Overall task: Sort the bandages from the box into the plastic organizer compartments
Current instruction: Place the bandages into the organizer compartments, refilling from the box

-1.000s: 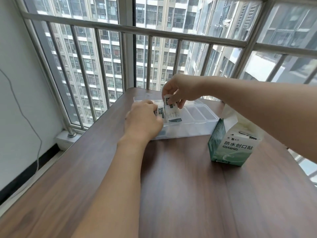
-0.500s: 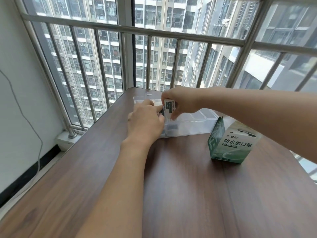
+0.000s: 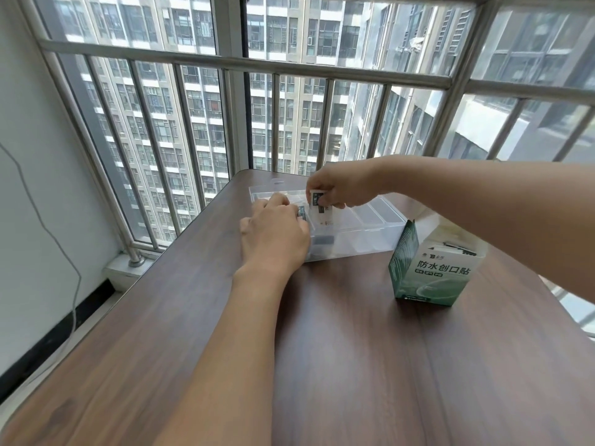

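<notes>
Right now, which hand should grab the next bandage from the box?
Probably the right hand: the green box stands on its side. The left hand rests at the organizer's opposite end.

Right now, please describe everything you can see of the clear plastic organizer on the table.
The plastic organizer is a long, clear, lidless tray divided into compartments, lying flat on the wooden table near its far edge. The right compartments look empty; a dark item shows through the front wall. The left hand rests against its left end, and the right hand holds bandages over it.
</notes>
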The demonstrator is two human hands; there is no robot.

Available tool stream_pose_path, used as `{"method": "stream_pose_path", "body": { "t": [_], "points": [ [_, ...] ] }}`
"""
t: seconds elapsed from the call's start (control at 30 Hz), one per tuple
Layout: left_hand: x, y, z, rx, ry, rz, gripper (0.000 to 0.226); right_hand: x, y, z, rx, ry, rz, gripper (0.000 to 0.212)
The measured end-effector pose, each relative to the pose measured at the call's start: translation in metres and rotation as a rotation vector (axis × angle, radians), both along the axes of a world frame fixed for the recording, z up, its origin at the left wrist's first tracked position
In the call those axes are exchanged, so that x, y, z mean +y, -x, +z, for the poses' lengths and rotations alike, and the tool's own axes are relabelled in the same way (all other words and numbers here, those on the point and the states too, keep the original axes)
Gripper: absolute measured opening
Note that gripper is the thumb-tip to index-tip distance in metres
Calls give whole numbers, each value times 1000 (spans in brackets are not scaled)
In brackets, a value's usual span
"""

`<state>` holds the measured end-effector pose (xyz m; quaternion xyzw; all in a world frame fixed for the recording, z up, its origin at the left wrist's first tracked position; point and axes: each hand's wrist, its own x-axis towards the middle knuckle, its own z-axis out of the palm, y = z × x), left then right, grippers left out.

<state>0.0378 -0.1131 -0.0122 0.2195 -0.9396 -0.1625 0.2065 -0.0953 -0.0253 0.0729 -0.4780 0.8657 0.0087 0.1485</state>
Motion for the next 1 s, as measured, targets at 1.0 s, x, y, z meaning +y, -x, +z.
{"method": "stream_pose_path", "body": {
  "t": [1.0],
  "points": [
    [0, 2, -5, 36, 0, -16, 42, -12, -16, -28, 300, 409, -188, 10]
  ]
}}
